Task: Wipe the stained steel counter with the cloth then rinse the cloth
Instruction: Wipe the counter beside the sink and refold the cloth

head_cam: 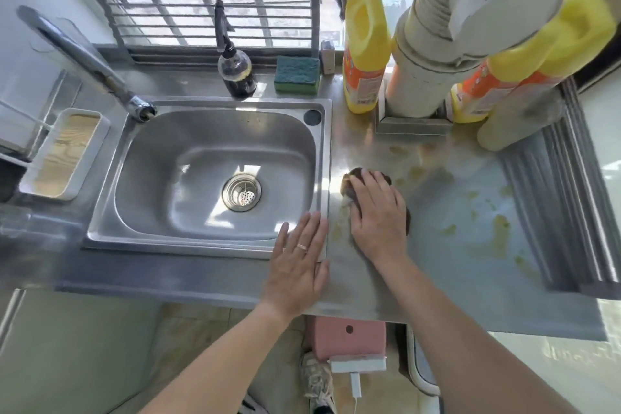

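The right hand (378,212) presses flat, fingers together, on the dark cloth (353,180), which lies on the steel counter (437,272) just beside the sink (215,175). The left hand (299,259) rests open and empty on the sink's near corner. Yellowish stains (500,228) lie well to the right; short strokes may miss them, and a loaded cloth may smear residue.
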The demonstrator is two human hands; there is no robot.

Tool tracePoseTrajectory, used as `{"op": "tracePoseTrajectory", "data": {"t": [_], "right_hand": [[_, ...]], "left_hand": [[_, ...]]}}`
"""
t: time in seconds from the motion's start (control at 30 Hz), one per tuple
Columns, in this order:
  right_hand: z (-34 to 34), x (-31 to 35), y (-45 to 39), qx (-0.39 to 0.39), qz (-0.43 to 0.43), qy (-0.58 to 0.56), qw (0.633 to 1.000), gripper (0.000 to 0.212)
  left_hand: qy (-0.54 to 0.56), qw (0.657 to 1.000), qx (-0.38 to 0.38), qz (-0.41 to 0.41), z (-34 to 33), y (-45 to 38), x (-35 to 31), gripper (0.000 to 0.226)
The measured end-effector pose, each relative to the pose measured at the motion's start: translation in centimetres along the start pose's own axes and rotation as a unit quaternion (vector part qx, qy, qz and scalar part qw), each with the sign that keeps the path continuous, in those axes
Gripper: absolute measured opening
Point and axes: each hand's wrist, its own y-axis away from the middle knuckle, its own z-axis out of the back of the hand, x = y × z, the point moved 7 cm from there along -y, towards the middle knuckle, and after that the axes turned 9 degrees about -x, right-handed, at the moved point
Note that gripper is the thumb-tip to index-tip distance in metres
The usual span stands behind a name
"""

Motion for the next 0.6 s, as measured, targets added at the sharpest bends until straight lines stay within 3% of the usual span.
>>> {"op": "tracePoseTrajectory", "data": {"t": [0.17,0.47,0.6], "right_hand": [[0.1,0.2,-1.4,-0.024,-0.039,-0.04,0.998,0.046],[4.3,1.9,12.2,0.048,0.028,-0.079,0.995,0.054],[4.0,1.9,11.4,0.062,0.043,-0.071,0.995,0.059]], "left_hand": [[-0.012,1.0,0.0,-0.001,-0.1,-0.2,0.1,0.076],[-0.019,1.0,-0.005,-0.008,0.3,-0.1,-0.1,0.078],[-0.015,1.0,-0.007,-0.005,0.2,-0.2,-0.1,0.083]]}}
